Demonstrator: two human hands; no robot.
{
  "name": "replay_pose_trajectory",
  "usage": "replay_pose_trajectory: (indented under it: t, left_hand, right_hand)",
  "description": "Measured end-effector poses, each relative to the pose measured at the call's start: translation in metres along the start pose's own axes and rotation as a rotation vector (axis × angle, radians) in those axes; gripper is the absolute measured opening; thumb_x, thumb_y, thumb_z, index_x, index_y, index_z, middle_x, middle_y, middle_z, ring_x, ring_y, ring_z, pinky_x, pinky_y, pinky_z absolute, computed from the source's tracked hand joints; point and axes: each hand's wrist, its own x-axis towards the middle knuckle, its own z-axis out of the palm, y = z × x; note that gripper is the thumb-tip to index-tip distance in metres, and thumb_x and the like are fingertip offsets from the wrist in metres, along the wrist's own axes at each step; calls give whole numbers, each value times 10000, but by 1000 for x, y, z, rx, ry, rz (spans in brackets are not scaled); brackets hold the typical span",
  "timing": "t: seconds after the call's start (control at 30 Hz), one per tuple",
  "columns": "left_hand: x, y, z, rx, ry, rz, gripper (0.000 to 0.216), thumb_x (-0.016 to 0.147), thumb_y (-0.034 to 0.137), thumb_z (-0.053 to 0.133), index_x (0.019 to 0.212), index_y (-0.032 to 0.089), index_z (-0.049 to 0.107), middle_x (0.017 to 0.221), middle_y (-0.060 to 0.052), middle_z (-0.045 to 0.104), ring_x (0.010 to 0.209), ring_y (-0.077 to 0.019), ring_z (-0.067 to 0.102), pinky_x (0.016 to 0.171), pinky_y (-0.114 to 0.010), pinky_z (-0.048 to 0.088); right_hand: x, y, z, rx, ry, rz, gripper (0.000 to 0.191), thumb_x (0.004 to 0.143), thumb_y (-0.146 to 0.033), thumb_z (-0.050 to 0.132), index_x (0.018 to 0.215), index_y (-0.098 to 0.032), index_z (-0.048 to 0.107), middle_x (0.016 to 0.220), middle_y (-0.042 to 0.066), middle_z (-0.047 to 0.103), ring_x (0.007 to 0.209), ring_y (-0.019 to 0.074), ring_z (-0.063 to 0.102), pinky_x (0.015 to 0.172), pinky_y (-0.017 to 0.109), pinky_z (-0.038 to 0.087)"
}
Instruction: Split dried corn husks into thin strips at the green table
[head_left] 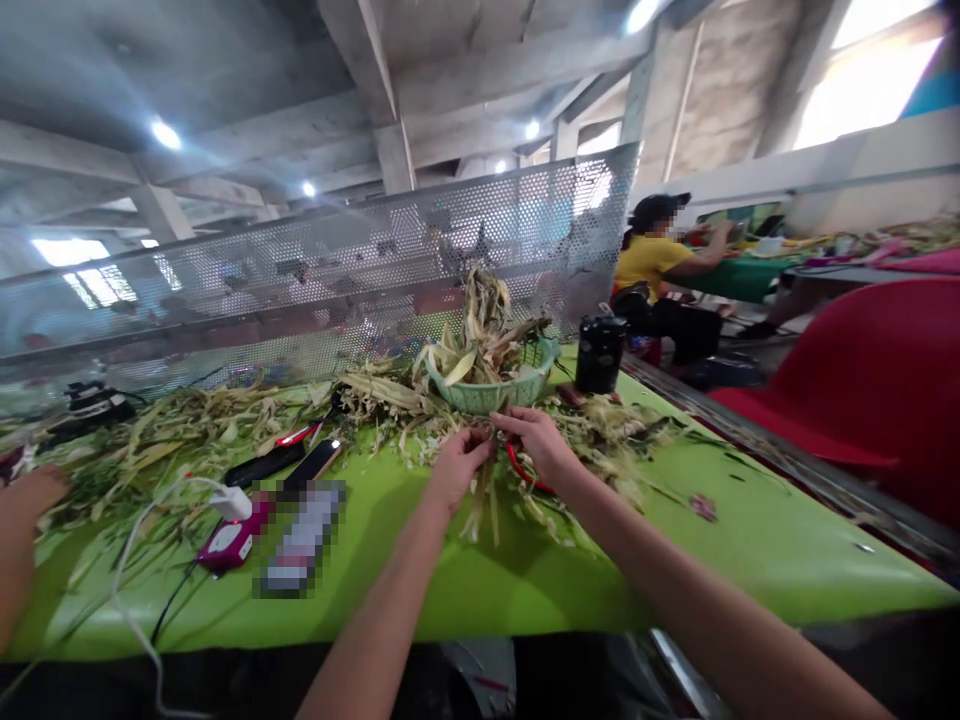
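Note:
My left hand [459, 468] and my right hand [536, 442] meet over the table, their fingertips pinched together on pale dried husk strips [491, 505] that hang down between them. Below my right wrist, partly covered by it, a red curved handle [521, 474] shows; the rest of that tool is hidden. Just beyond my hands, a green plastic basket [495, 398] is heaped with dry husks [484, 335]. Loose husks and scraps lie around it on both sides.
On the green table [540, 600] lie a magenta power strip [232, 540] with a white plug, a phone [315, 462] and a red-and-black tool [296, 435]. A black container [600, 355] stands right of the basket. Another person's hand [37, 495] is at far left; a perforated metal panel [337, 290] rises behind.

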Motion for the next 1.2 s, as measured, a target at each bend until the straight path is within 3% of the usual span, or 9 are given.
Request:
replay_pose_trajectory:
  t: [0.27,0.5,0.63,0.83,1.2]
  left_hand:
    - [-36,-19,13,-159,17,29,289,631,303,789,813,147,629,740,9,614,705,-116,547,728,-255,428]
    - [-39,-20,9,-272,-22,-122,357,626,359,798,882,148,665,701,-3,653,666,-142,595,743,-301,467]
    - [-41,-18,9,-303,-75,-160,367,596,272,801,915,139,679,726,-18,673,659,-147,609,736,-311,479]
    - [-42,-18,10,-282,-79,-78,354,545,138,792,874,143,662,819,-20,679,752,-146,610,778,-293,470]
    - [-37,-26,7,-264,-1,-71,456,507,349,885,784,128,598,715,7,631,653,-117,572,686,-265,444]
  right_hand:
    - [-20,21,1,64,-4,72,444,569,-394,822,525,-200,426,459,-79,383,415,69,312,411,240,219]
    - [-22,22,-5,74,34,91,415,593,-422,804,562,-208,449,461,-71,411,377,68,304,365,236,211]
    - [-23,19,-5,90,39,60,424,609,-421,810,571,-208,446,488,-72,409,397,70,326,378,232,252]
    - [-24,20,-5,83,19,32,422,630,-435,811,557,-199,470,476,-65,402,397,71,314,378,237,226]
    - [-20,24,-7,100,39,-52,417,640,-448,806,567,-194,483,501,-59,435,418,69,335,402,230,245]
